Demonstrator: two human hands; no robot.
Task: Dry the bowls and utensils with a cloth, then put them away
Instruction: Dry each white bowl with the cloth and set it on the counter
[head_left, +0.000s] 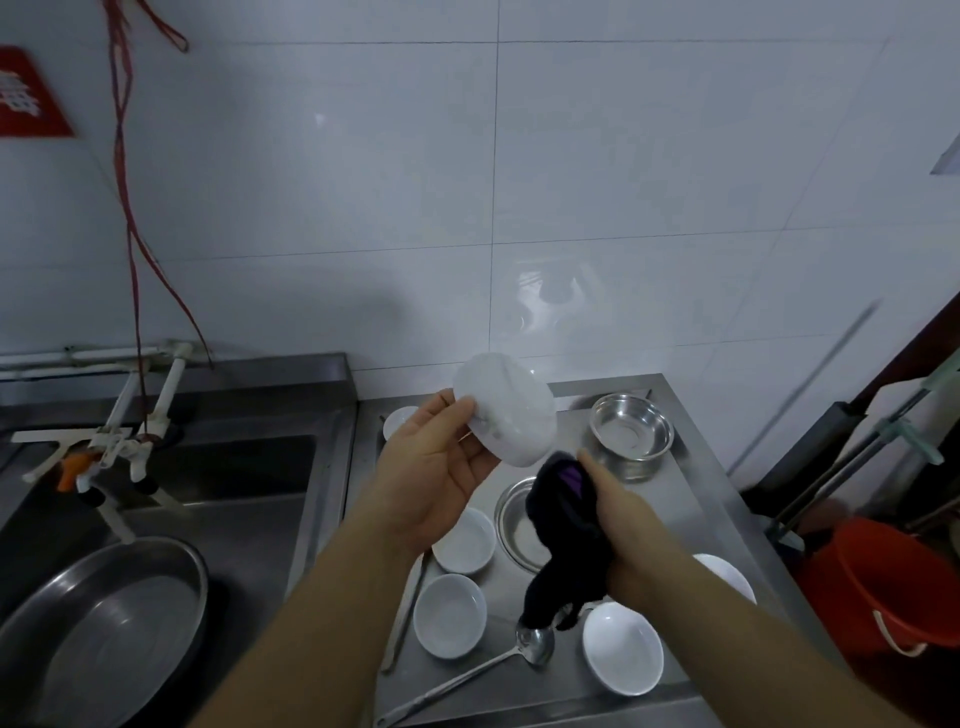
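Observation:
My left hand holds a white bowl up above the counter, tilted with its underside facing me. My right hand grips a dark cloth just below and right of that bowl; the cloth hangs down toward a ladle. Several white bowls lie on the steel counter: one below my left wrist, one nearer me, one at the front. Two steel bowls stand behind, one at the back right, one partly hidden by the cloth.
A steel sink with a faucet lies to the left, and a large steel basin sits in it. An orange bucket and mop handles stand on the right. A tiled wall closes the back.

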